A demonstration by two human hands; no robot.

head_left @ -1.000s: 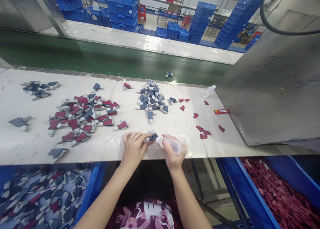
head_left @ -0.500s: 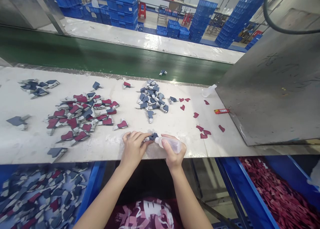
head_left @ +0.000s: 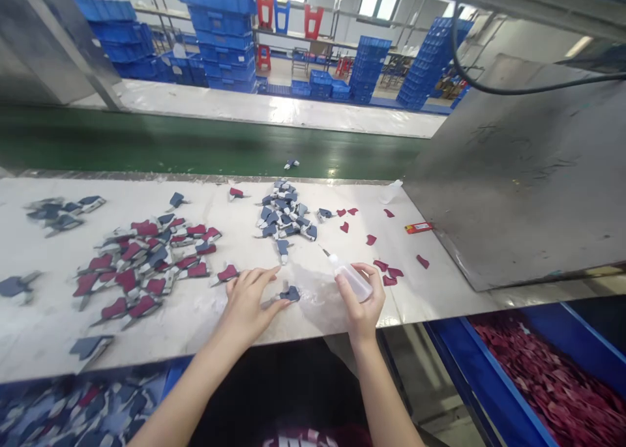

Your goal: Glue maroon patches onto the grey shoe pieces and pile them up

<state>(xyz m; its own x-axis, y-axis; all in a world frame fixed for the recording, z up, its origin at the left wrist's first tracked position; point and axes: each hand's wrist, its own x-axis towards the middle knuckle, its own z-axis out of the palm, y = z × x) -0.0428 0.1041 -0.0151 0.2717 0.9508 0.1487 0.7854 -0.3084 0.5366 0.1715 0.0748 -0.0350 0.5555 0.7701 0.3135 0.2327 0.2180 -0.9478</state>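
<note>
My right hand (head_left: pixel 366 303) is wrapped around a translucent squeeze bottle (head_left: pixel 358 283) with a thin needle tip, which points up and to the left above the table. My left hand (head_left: pixel 249 302) is open, fingers and thumb apart. Between them, at the thumb's tip, lies a small navy-and-grey moulded piece (head_left: pixel 290 294) on the white tabletop; whether the thumb touches it I cannot tell. Just beyond sits a heap of similar navy pieces (head_left: pixel 286 216). Loose flat maroon pieces (head_left: pixel 381 265) are scattered to the right of the bottle.
Left of my hands is a pile of pieces with maroon faces (head_left: pixel 147 258). A green conveyor belt (head_left: pixel 195 141) runs behind the table (head_left: pixel 313 343). On the right stand a metal panel (head_left: pixel 528 193) and a red-yellow packet (head_left: pixel 418 227). Below, a blue bin (head_left: pixel 493 375) holds maroon pieces.
The bottle has lifted off the navy piece and moved right, its tip turning upward. My left hand has opened away from the piece. The view has tilted up.
</note>
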